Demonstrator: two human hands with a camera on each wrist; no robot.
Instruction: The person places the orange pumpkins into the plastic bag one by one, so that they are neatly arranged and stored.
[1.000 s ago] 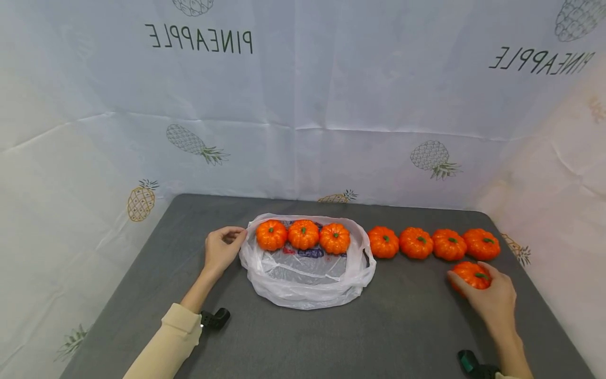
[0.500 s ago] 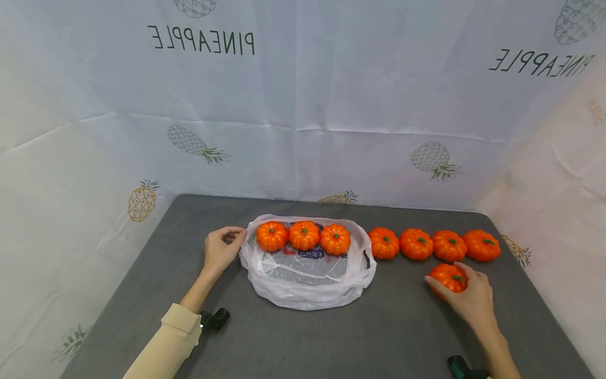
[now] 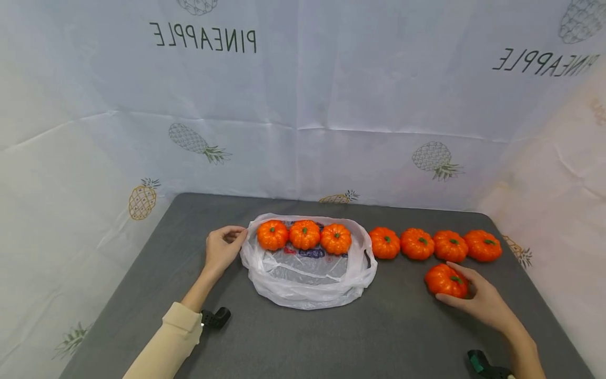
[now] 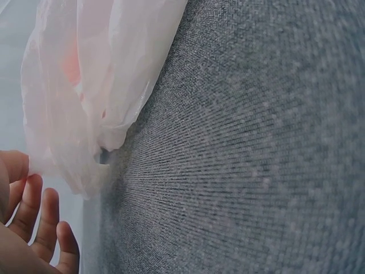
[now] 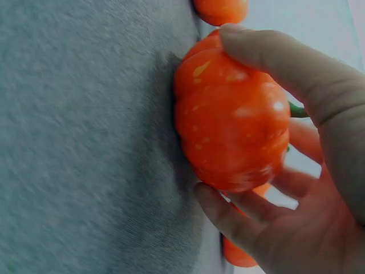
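In the head view my left hand (image 3: 221, 248) is at the left rim of a white plastic bag (image 3: 303, 296) that lies opened out on the table. Thumb and forefinger pinch the bag's edge (image 4: 63, 165) in the left wrist view, the other fingers loosely bent. Three small orange pumpkins (image 3: 304, 235) sit in a row along the back of the bag. Towards the right side, my right hand (image 3: 484, 300) holds another pumpkin (image 3: 444, 280), with the thumb on one side and fingers around the other. Its green stem (image 5: 297, 111) points towards the palm in the right wrist view.
Several more pumpkins (image 3: 417, 243) stand in a line on the grey table (image 3: 331, 342), from the bag's right edge towards the table's right corner. A white cloth (image 3: 303, 95) printed with pineapples hangs behind and at both sides.
My right hand has brought the pumpkin a short way left, then its wrist has swung out to the right while the pumpkin stays about level. My left hand and the bag hold still.
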